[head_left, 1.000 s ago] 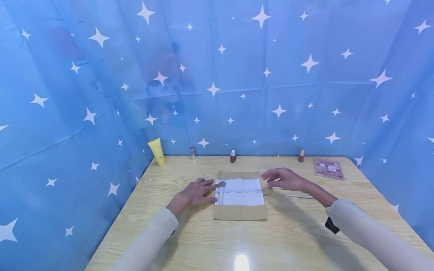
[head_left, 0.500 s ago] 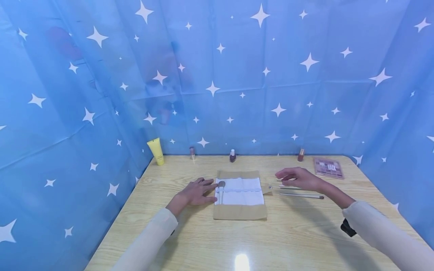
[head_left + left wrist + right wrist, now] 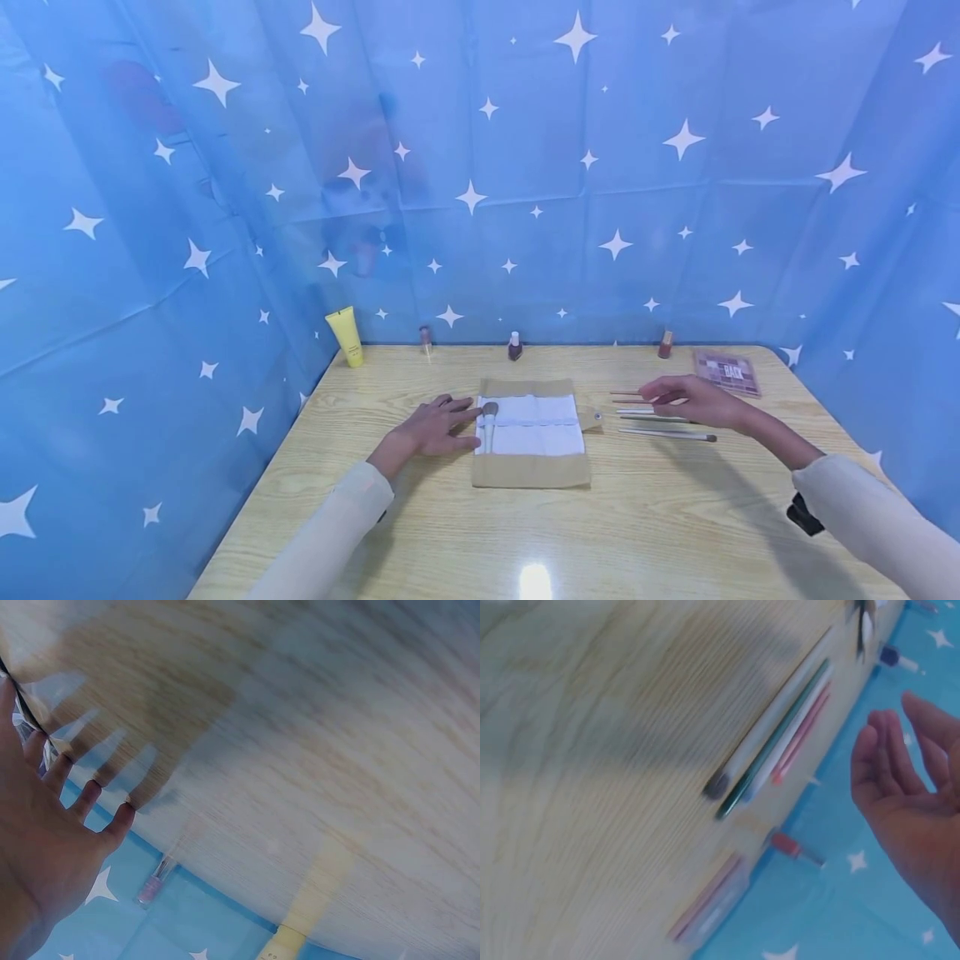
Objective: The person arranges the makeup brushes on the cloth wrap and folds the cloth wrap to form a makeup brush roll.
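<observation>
An unrolled tan brush roll (image 3: 531, 472) with a white inner lining lies mid-table. One makeup brush (image 3: 490, 425) stands in its leftmost part, bristles toward the back. My left hand (image 3: 432, 427) lies with spread fingers at the roll's left edge; in the left wrist view the same hand (image 3: 56, 832) shows fingers apart. To the right of the roll, several slim brushes lie side by side, among them a white-handled brush (image 3: 663, 433) and a green-handled brush (image 3: 780, 735). Over them hovers my right hand (image 3: 697, 402), fingers loosely bent and holding nothing.
Along the table's back edge stand a yellow tube (image 3: 347, 336), a small pinkish tube (image 3: 426, 337), a dark nail polish bottle (image 3: 515, 346) and a reddish bottle (image 3: 666, 344). A makeup palette (image 3: 727, 372) lies back right. A starry blue curtain (image 3: 472, 250) hangs behind.
My right hand has moved right, from the roll's right edge to above the loose brushes, uncovering the roll's snap tab. The left hand and the brush in the roll stay put.
</observation>
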`<state>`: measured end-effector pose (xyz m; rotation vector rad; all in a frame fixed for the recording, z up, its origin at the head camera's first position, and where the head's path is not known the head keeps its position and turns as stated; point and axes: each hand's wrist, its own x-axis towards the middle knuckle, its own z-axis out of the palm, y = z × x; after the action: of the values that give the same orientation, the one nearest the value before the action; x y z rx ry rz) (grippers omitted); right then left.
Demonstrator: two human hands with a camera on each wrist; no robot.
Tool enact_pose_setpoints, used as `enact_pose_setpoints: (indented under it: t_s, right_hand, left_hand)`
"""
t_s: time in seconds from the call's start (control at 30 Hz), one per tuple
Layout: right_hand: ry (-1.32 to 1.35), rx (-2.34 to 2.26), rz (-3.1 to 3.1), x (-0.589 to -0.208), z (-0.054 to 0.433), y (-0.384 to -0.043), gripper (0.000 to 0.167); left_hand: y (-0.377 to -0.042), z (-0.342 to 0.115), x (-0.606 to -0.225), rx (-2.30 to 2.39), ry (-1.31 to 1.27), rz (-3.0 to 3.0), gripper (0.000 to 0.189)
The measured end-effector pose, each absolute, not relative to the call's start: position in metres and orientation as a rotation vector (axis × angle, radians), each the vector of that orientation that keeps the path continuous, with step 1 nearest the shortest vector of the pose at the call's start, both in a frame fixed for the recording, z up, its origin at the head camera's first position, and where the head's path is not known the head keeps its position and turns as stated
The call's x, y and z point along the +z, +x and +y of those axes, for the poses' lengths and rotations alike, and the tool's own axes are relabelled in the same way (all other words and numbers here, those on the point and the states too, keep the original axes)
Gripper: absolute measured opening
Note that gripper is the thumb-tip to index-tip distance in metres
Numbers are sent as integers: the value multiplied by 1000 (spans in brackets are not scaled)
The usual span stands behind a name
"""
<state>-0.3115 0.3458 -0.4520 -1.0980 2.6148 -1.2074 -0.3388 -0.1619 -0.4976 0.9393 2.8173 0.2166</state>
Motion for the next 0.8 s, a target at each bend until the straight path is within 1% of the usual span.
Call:
enact_pose_setpoints:
  t_s: [0.1, 0.27, 0.33, 0.4, 0.6, 0.8]
  right_hand:
    - [-1152, -1227, 2590, -455, 361, -311, 33]
    - [-1258, -1257, 2572, -460, 382, -309, 49]
    - [-1275, -1269, 2577, -462, 388, -306, 52]
    - [-1268, -1259, 2589, -462, 392, -303, 49]
    - [-1251, -1196, 2647, -470, 403, -298, 35]
    - [-1317, -1144, 2696, -487, 413, -294, 33]
  left_hand:
    - [-339, -161, -498, 214, 936, 2820, 72]
    - [-340, -161, -499, 212, 936, 2817, 72]
    - [-340, -162, -500, 213, 940, 2816, 73]
    - [-340, -162, -500, 216, 941, 2814, 72]
    - [-338, -163, -497, 230, 929, 2812, 72]
    - [-340, -163, -500, 226, 941, 2814, 72]
